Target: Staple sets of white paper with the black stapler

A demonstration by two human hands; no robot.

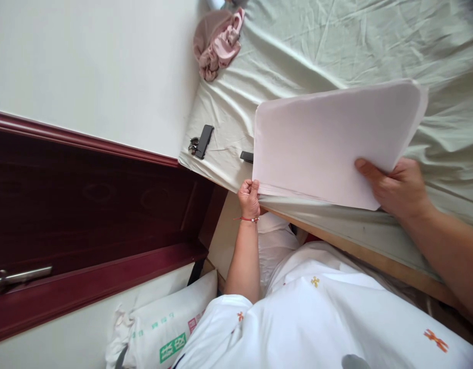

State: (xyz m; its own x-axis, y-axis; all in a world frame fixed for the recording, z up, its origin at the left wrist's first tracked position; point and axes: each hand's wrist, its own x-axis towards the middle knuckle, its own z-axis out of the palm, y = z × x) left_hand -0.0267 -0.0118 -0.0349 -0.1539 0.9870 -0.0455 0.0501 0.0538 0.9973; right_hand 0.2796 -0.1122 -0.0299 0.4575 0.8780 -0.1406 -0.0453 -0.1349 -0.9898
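A stack of large white sheets (321,138) with rounded corners is held over the bed's near edge. The layered edges show along its lower left side and at the far right corner. My right hand (401,187) grips the near right corner, thumb on top and fingers underneath. My left hand (249,197), with a red string bracelet on the wrist, is closed at the near left corner, thumb and fingers pinching the sheet edges. Just beyond that corner lies a small black object (246,156), partly covered by the stack; its kind is unclear.
A pale green sheet (297,61) with wrinkles covers the bed. On it lie a black rectangular object (204,142) beside what looks like keys (193,145), and a crumpled pink cloth (217,43). A dark red door (86,200) stands left, with a white printed sack (163,323) below.
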